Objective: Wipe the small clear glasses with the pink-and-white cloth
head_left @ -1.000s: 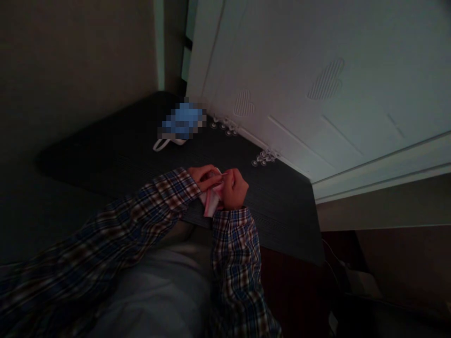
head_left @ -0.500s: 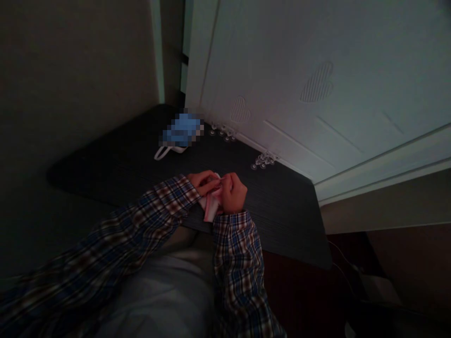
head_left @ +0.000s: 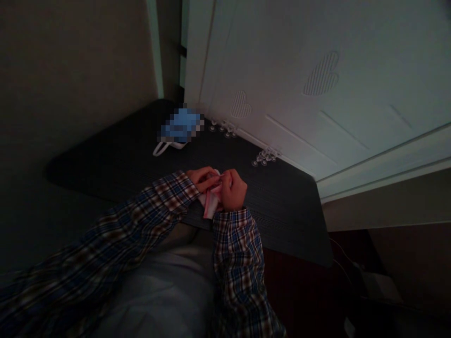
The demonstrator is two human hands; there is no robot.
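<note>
Both hands meet over the near part of a dark table. In my left hand (head_left: 204,178) is a small pink-and-white cloth (head_left: 211,204), pinched at its upper part while its lower end hangs toward me. My right hand (head_left: 233,190) is curled closed against the cloth's right side, thumb and forefinger pressed together at its upper edge. Whatever sits between those fingertips is too small and dark to name. Beyond the hands, clear suction cups (head_left: 266,157) lie in a small cluster, with another group of suction cups (head_left: 225,128) farther back.
The dark tabletop (head_left: 289,213) stands against a white panel (head_left: 275,65) with embossed hearts. At the back left lies a blurred-out blue-screened device (head_left: 181,126) with a white strap loop (head_left: 161,149). Thin cables (head_left: 341,249) run beyond the table's right edge.
The view has tilted slightly, so the table sits a little higher. Both hands stay at the cloth, with only small finger movement.
</note>
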